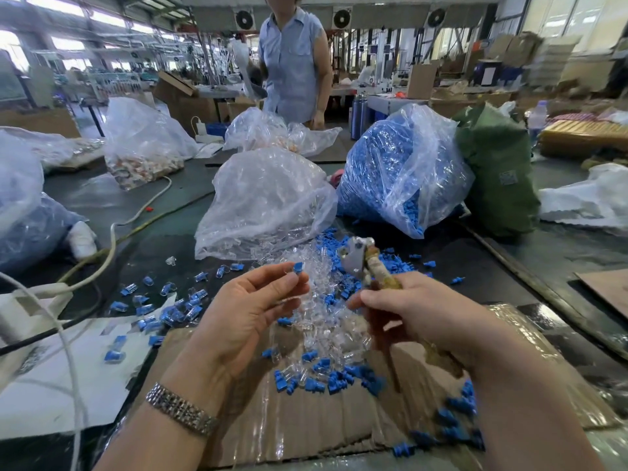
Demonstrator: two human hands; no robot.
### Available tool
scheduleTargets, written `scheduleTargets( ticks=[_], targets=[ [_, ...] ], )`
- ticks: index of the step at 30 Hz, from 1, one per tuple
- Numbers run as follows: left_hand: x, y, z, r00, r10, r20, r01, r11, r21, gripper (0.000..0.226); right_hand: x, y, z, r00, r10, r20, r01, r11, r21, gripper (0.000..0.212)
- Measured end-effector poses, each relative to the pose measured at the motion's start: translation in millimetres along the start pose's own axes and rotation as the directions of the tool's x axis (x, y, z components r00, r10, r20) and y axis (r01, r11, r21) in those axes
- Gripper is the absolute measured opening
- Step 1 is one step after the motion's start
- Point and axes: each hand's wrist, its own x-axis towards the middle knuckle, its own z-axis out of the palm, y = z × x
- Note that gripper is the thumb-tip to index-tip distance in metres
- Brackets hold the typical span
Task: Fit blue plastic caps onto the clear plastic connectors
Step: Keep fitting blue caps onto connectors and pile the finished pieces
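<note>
Capped connector (296, 269) pinched in left hand (251, 311); small hammer (367, 263) gripped in right hand (421, 314). Seating step judged underway; cap to be tapped home.

Illumination is bright, diffuse daylight. It enters through the windows (68, 45) at upper left and upper right, which are overexposed to near white. Shadows on the table (163, 212) are soft and faint. Specular glare appears on the clear bags (268, 198) and on the taped cardboard (306, 419). Wide-angle distortion bends the ceiling lines and stretches both forearms toward the frame edges. The centre is reasonably sharp. The tool (370, 270) shows motion blur, as do the blue caps (452, 426) at lower right. The background is soft.
</note>
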Motion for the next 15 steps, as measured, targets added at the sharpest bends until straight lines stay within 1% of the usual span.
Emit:
scheduleTargets(
  ticks=[1, 2, 4, 7, 10, 15],
  targets=[
    [0.8, -0.5, 0.4, 1.000, 0.007, -0.006, -0.007, 1.000, -0.011, 0.024, -1.9, -1.3, 3.4, 0.995, 0.010, 0.103, -0.017, 0.997, 0.069, 0.020],
    [1.3, -0.6, 1.0, 1.000, 0.012, -0.011, -0.012, 1.000, -0.022, 0.024, -3.2, -1.8, 7.6, 0.983, 0.019, 0.181, -0.036, 0.995, 0.094, 0.021],
    [0.8, -1.0, 2.3, 1.000, 0.022, -0.009, -0.022, 0.999, -0.031, 0.025, -3.7, -1.1, 16.8, 0.965, 0.025, 0.261, -0.046, 0.996, 0.074, 0.021],
    [0.2, -1.1, 5.2, 1.000, 0.013, -0.007, -0.013, 1.000, -0.007, 0.028, -5.2, -3.3, 26.0, 0.961, 0.019, 0.277, -0.021, 1.000, 0.005, 0.031],
    [-1.2, -1.9, 7.6, 1.000, -0.006, -0.022, 0.007, 0.999, 0.052, 0.026, -8.1, -5.0, 27.8, 0.961, 0.003, 0.277, 0.006, 1.000, -0.030, 0.035],
    [-3.7, -3.5, 8.0, 0.997, 0.073, -0.028, -0.063, 0.965, 0.254, 0.026, -10.5, -7.5, 31.2, 0.967, -0.007, 0.254, 0.039, 0.992, -0.119, 0.035]
  ],
)
